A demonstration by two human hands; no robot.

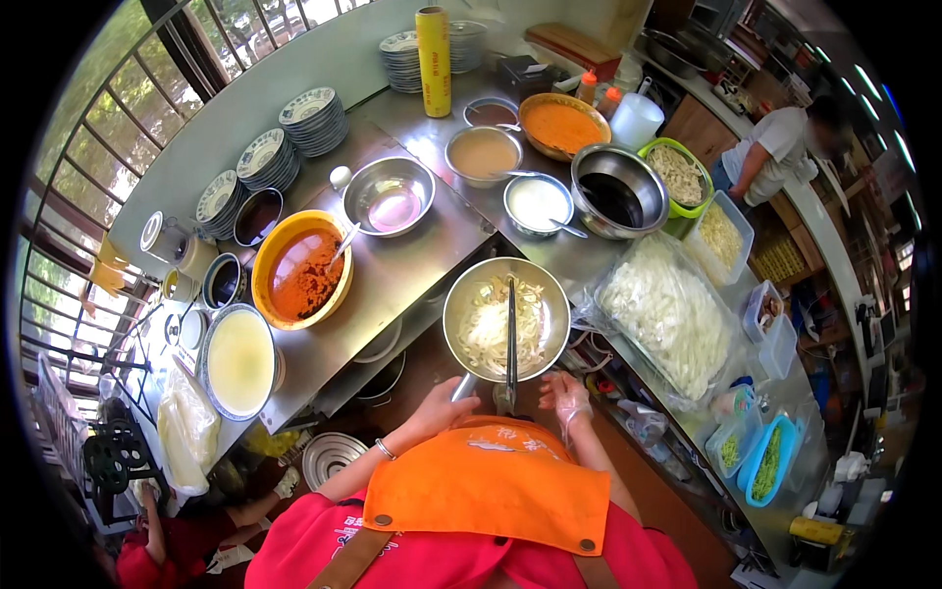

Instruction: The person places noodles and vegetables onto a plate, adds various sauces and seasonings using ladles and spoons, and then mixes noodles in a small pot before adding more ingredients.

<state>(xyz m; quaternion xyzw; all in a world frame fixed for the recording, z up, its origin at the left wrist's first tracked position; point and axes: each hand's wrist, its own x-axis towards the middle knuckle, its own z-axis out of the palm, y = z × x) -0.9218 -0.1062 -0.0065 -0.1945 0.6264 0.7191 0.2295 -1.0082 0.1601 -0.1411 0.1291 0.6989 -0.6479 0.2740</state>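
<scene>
My left hand (443, 406) grips the handle of a metal bowl-shaped pan (450, 324), held in front of my orange apron. Pale shredded food (494, 331) lies in the pan. Black chopsticks or tongs (511, 324) rest across its near rim, tips inside. My right hand (563, 397), in a clear plastic glove, is just right of their near end with fingers spread and apparently nothing held. To the right, a clear plastic bag on a tray holds white noodle-like strips (662, 316).
Steel counters carry a yellow bowl of red seasoning (335, 302), a steel bowl (423, 188), sauce bowls (482, 154), stacked plates (316, 125) and a wrap roll (434, 62). A person (769, 154) stands upper right; another person (165, 541) is lower left. A pot lid (331, 460) sits low.
</scene>
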